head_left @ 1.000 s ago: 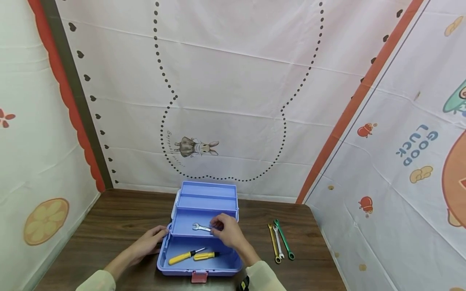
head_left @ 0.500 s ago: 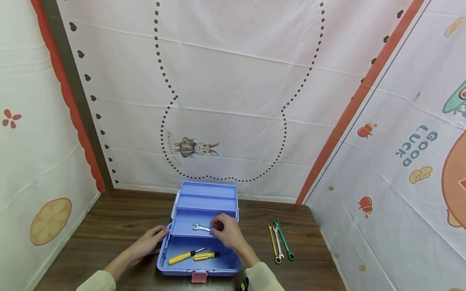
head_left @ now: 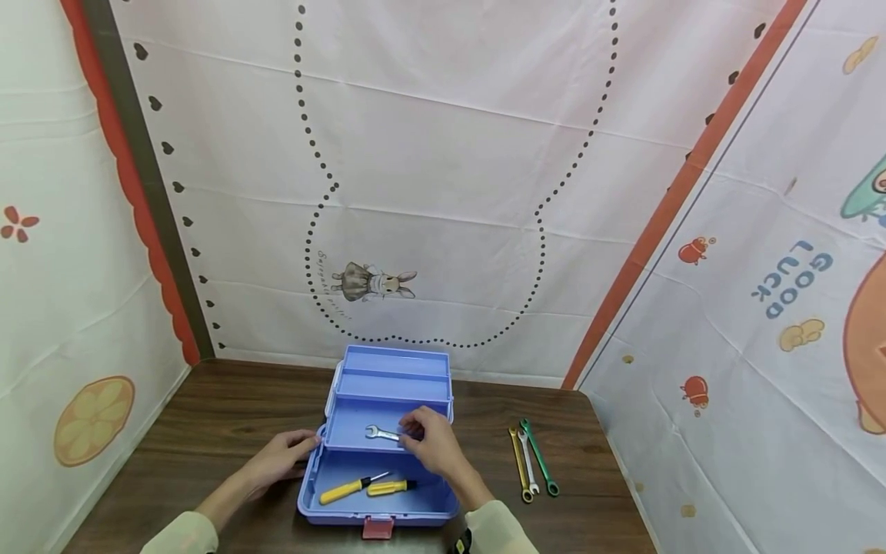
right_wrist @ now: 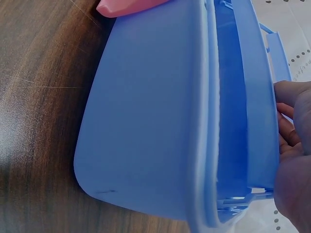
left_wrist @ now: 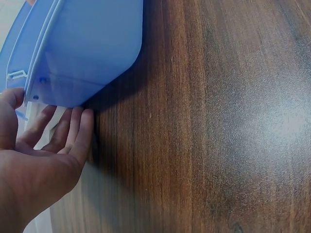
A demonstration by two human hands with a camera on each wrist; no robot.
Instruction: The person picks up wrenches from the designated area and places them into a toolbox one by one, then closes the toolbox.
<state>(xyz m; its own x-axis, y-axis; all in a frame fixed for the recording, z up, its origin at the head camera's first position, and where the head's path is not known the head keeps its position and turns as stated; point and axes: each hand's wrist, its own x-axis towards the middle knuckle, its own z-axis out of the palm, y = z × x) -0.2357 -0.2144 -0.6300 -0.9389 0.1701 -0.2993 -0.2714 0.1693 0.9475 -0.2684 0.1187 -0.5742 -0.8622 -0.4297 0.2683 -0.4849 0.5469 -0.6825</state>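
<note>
A blue toolbox (head_left: pixel 377 520) stands unfolded on the table, its upper trays raised at the back. My right hand (head_left: pixel 434 442) pinches the right end of a silver wrench (head_left: pixel 381 433) over the middle tray; in the right wrist view the hand (right_wrist: pixel 295 131) is beside the tray wall (right_wrist: pixel 260 97) and the wrench is hidden. My left hand (head_left: pixel 277 462) touches the box's left side; in the left wrist view its thumb and fingertips (left_wrist: pixel 86 116) rest on the box's side (left_wrist: pixel 92 43), the fingers loosely bent. Two yellow-handled screwdrivers (head_left: pixel 341 492) lie in the bottom compartment.
Right of the box, a yellow wrench (head_left: pixel 519 465), a silver wrench (head_left: pixel 529 462) and a green wrench (head_left: pixel 540 457) lie on the wooden table (head_left: pixel 588 492). A pink latch (head_left: pixel 378 528) hangs at the box's front. Printed cloth walls (head_left: pixel 443 192) stand behind and at both sides.
</note>
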